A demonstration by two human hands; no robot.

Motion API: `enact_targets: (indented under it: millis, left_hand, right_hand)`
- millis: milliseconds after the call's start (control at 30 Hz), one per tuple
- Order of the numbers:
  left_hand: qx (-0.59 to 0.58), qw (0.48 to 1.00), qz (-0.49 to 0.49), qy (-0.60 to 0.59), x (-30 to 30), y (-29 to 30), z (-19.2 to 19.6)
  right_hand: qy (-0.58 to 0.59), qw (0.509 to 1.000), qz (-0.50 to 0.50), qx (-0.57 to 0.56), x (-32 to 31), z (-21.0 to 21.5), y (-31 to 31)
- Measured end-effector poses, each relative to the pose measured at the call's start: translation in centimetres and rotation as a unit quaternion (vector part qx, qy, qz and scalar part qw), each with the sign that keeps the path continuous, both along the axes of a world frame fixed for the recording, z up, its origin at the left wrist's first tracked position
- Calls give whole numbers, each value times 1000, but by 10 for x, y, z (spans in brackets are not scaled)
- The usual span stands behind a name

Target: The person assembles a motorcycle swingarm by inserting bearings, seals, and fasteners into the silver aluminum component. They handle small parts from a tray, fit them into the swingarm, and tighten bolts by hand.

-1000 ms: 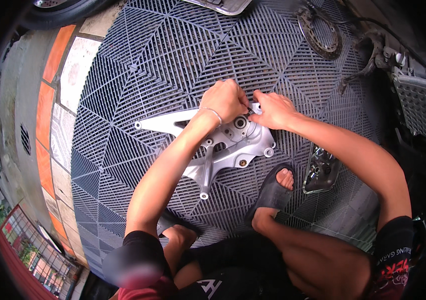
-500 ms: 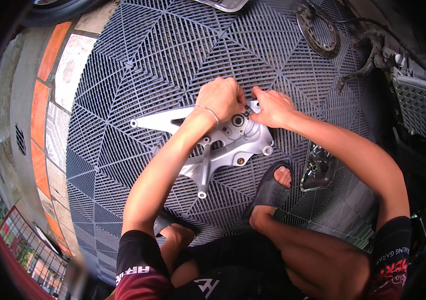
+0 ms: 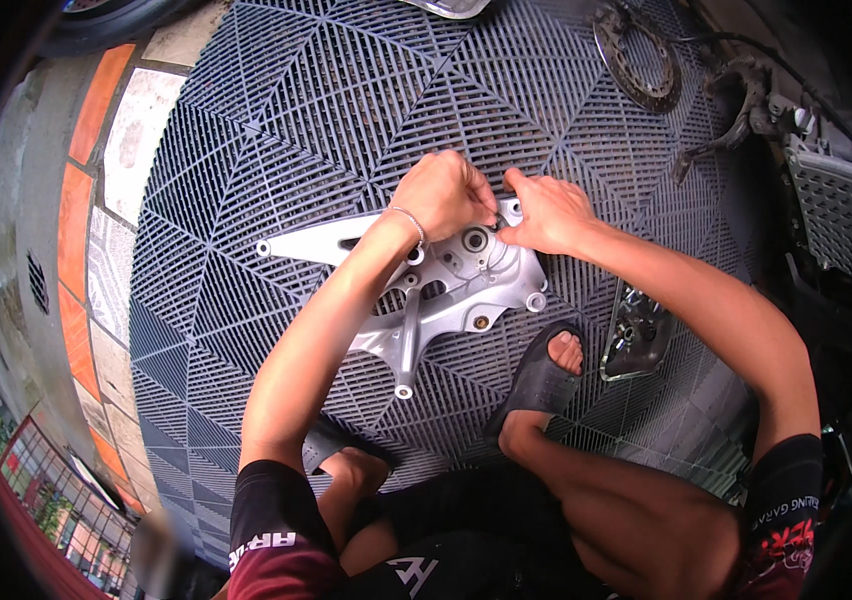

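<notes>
On ribbed grey floor tiles (image 3: pixel 276 130), left hand (image 3: pixel 443 193) and right hand (image 3: pixel 546 212) pinching cast silver bracket (image 3: pixel 446 290)

Matt silver metal bracket (image 3: pixel 426 290) (ribbed plastic floor tiles (image 3: pixel 246 150))

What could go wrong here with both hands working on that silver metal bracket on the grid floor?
1. Both hands, left and right, pinch at the far edge of the silver bracket; any small part there might slip and drop through the slots of the grid floor.
2. The bracket lies loose, so it may shift under pressure.
3. The sandalled foot sits close to the bracket's corner and could get knocked.
</notes>
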State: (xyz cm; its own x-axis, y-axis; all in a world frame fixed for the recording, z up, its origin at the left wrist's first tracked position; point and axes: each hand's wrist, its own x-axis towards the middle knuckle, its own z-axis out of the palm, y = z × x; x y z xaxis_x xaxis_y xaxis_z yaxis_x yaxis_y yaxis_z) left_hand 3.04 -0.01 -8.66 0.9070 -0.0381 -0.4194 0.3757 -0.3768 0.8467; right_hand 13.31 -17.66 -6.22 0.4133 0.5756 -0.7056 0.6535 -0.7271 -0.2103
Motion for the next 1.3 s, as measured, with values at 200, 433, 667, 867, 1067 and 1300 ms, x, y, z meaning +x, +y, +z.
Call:
enact_targets:
  millis: [200, 433, 667, 867, 1067, 1300]
  left_hand:
    - [60, 998, -24, -17, 3, -1, 3]
    - [131, 990, -56, -18, 1, -4, 13]
    - [160, 984, -71, -28, -1, -5, 16]
    - [169, 982, -77, -43, -4, -4, 12]
    - [186, 977, -91, -42, -6, -9, 17]
    - [111, 990, -52, -69, -15, -3, 36]
  right_hand:
    - [-6, 1000, -4, 8, -3, -8, -4]
    - [-9, 1000, -3, -2, -3, -9, 0]
    - [8, 998, -53, -29, -1, -14, 2]
    - [6, 999, -43, -31, 0, -9, 6]
    - [-5, 1000, -4, 12, -2, -9, -5]
    - [19, 991, -38, 125, 7, 33, -10]
